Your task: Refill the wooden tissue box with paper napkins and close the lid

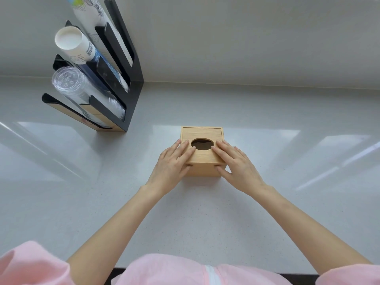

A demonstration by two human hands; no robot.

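A square wooden tissue box (203, 169) stands on the white counter in the middle of the head view. Its sliding lid (202, 133) has an oval hole that looks dark inside; no napkin shows through it. My left hand (173, 163) lies with straight fingers on the lid's left side, thumb against the box's front wall. My right hand (236, 163) mirrors it on the right side, fingers flat on the lid and thumb on the front wall. No loose napkins are in view.
A black cup dispenser (131, 87) stands at the back left, holding paper cups (71, 43) and clear plastic cups (67, 82). A grey wall runs behind the counter (267, 124). The counter's front edge lies by my pink sleeves.
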